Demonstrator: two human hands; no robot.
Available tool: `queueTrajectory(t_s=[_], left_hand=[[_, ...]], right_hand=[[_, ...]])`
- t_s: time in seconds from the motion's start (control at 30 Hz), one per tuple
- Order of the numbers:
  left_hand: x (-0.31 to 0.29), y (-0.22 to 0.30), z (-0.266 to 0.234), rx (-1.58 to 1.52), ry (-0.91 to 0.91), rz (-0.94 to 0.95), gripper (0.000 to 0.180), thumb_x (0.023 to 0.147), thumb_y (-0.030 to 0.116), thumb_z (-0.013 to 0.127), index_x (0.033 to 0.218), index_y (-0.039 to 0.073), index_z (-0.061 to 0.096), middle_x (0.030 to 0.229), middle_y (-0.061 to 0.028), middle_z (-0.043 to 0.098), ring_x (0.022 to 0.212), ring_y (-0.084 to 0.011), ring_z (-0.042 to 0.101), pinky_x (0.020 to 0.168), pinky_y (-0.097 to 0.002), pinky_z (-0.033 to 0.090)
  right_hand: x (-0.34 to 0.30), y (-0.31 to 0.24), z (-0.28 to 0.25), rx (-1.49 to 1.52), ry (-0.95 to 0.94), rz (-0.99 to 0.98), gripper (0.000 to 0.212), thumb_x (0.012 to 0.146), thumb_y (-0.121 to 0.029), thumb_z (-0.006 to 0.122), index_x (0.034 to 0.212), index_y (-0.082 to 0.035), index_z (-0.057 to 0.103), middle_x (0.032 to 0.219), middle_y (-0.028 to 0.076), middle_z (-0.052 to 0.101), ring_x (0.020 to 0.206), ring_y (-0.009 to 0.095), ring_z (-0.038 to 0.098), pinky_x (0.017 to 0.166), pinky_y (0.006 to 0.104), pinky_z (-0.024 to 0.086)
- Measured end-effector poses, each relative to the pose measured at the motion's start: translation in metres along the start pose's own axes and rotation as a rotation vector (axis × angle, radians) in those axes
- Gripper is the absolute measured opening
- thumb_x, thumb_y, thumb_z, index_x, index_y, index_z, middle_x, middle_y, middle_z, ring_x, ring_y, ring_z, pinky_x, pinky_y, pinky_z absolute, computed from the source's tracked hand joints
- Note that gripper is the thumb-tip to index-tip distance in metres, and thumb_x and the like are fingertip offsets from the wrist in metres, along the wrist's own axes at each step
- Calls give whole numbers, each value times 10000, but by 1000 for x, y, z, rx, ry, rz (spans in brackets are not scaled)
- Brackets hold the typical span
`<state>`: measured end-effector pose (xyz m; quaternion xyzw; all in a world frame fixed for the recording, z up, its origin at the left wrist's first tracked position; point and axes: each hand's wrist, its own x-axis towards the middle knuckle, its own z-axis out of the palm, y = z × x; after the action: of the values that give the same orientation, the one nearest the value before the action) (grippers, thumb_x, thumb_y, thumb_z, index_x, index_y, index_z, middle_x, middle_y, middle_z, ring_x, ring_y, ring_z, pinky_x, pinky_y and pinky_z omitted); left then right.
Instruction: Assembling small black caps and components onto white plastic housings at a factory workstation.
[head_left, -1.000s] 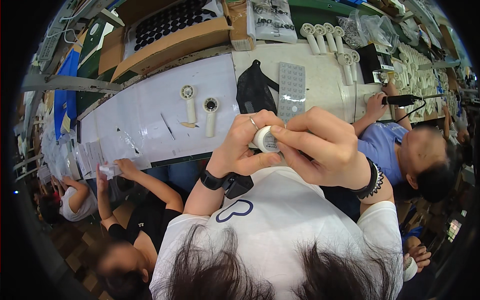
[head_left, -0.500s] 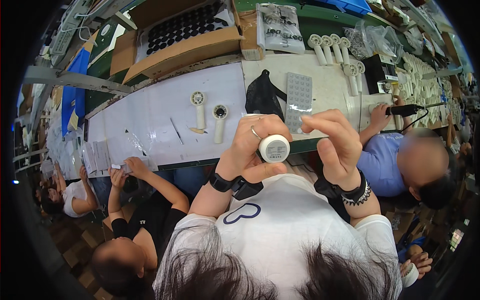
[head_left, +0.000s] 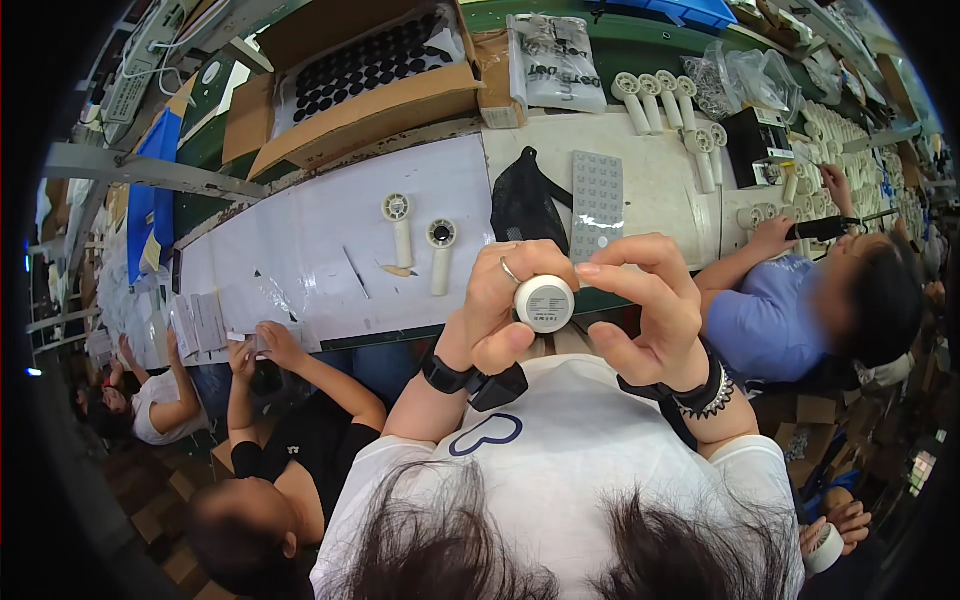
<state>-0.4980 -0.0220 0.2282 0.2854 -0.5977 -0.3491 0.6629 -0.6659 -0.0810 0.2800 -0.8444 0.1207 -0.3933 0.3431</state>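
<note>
My left hand (head_left: 497, 305) is wrapped round a white handheld fan (head_left: 544, 304). Its round end, bearing a grey printed label, faces up, and the rest is hidden in the hand. My right hand (head_left: 648, 300) hovers close on the right, thumb and fingers apart. Its index fingertip comes up to the fan's upper edge; whether it touches cannot be made out. Beyond the hands a grey sheet of small parts (head_left: 598, 195) lies on the table beside a black mesh pouch (head_left: 527, 205). Two white handheld fans, one with an open-looking head (head_left: 397, 222) and one with a dark centre (head_left: 440, 255), lie to the left.
A thin pen-like tool (head_left: 356, 272) lies on the white table (head_left: 290, 225). Behind stands a carton of black round parts (head_left: 365, 115). More white fans (head_left: 655, 100) lie at the back right, near a black box (head_left: 757, 145). Co-workers sit left (head_left: 300, 440) and right (head_left: 770, 310).
My right hand has moved left and down, its index finger now close to the fan. My left thumb has drawn back from below the fan's round end. The co-worker at right has shifted.
</note>
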Motion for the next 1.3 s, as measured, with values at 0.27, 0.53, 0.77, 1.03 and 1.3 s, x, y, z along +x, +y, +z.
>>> queueTrajectory(t_s=[0.27, 0.53, 0.77, 1.03, 1.3], left_hand=[[-5, -1, 1, -29, 76, -31, 363, 721, 334, 472, 815, -6, 557, 662, -90, 549, 509, -209, 508, 459, -302, 387], [-6, 0, 1, 0, 111, 15, 326, 718, 305, 484, 750, -11, 554, 613, -92, 536, 485, -213, 491, 441, -309, 364], [-11, 6, 0, 32, 92, -69, 425, 777, 408, 488, 777, -12, 555, 636, -95, 555, 549, -179, 511, 528, -300, 400], [-10, 5, 6, -37, 188, -329, 397, 791, 400, 493, 729, 9, 516, 626, -78, 543, 548, -137, 493, 503, -256, 380], [-17, -8, -1, -29, 289, -350, 266, 838, 219, 478, 679, 11, 522, 611, -35, 546, 504, -86, 477, 458, -221, 358]], right_hand=[[-1, -2, 7, -15, 5, -24, 386, 743, -212, 668, 1063, -9, 599, 1014, 148, 531, 871, 240, 526, 755, 318, 439], [-2, -2, 15, -20, 16, -37, 380, 722, -219, 700, 1051, -47, 617, 1052, 143, 507, 902, 241, 520, 766, 321, 439], [0, 0, 23, -128, 20, -109, 388, 681, -239, 749, 1030, -105, 642, 1070, 125, 494, 934, 245, 507, 771, 329, 446], [-9, 27, 37, -382, 164, -310, 396, 633, -202, 799, 991, -123, 650, 1071, 102, 500, 932, 252, 518, 768, 336, 455], [-29, 52, 66, 3, 265, -55, 591, 626, -204, 794, 1155, -95, 552, 1083, 117, 504, 909, 243, 529, 740, 305, 476]])
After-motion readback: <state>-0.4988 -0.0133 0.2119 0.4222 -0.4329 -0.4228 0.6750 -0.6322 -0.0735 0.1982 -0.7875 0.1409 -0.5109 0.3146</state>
